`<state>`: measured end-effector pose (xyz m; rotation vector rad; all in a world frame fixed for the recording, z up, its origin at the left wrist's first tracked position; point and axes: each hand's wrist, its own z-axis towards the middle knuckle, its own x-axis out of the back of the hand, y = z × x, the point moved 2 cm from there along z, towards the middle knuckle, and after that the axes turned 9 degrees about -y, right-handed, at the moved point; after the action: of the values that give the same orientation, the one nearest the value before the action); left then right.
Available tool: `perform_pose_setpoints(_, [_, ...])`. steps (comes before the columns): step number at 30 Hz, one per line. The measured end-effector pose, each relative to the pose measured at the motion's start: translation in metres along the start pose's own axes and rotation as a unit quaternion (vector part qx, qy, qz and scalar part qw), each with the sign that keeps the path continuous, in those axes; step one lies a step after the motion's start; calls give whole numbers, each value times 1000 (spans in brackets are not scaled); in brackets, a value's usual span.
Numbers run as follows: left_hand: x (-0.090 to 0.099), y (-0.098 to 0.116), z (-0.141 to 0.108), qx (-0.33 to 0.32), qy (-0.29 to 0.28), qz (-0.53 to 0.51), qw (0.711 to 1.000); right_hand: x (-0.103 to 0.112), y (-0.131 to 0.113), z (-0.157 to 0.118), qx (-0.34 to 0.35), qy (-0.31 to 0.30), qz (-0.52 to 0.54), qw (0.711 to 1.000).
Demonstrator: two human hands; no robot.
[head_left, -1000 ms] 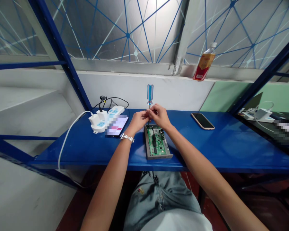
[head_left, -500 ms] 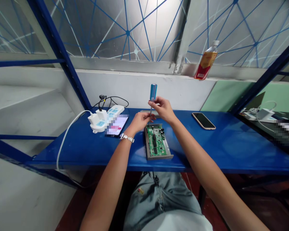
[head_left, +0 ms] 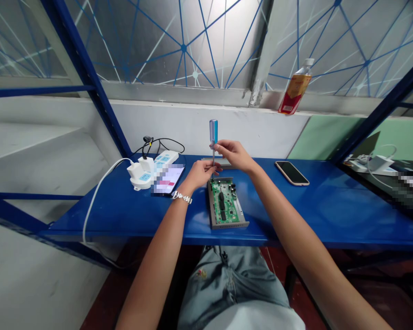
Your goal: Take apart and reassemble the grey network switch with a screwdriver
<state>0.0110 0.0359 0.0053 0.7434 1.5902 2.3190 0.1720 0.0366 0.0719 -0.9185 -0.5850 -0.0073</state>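
A screwdriver with a blue and clear handle stands nearly upright, its tip at the far left corner of a green circuit board. The board lies in an open grey metal case on the blue table. My right hand pinches the screwdriver at the lower end of its handle. Low on the shaft, close above the board's far edge, are the closed fingers of my left hand; whether they grip the shaft or something small beside it is hidden.
Left of my hands are a white power strip with plugs and a lit phone. A dark phone lies to the right. Behind my hands is a flat grey metal piece. A bottle stands on the ledge.
The screwdriver's handle has tipped slightly left and now stands straighter. My right fingers have shifted on it, while my left hand has stayed in place.
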Motion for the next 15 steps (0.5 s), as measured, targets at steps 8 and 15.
perform_pose_setpoints(8, [-2, 0, -1, -9, -5, 5, 1000, -6, -6, -7, 48, 117, -103, 987])
perform_pose_setpoints(15, [-4, 9, -2, -17, -3, 16, 1000, -15, -5, -12, 57, 177, -168, 968])
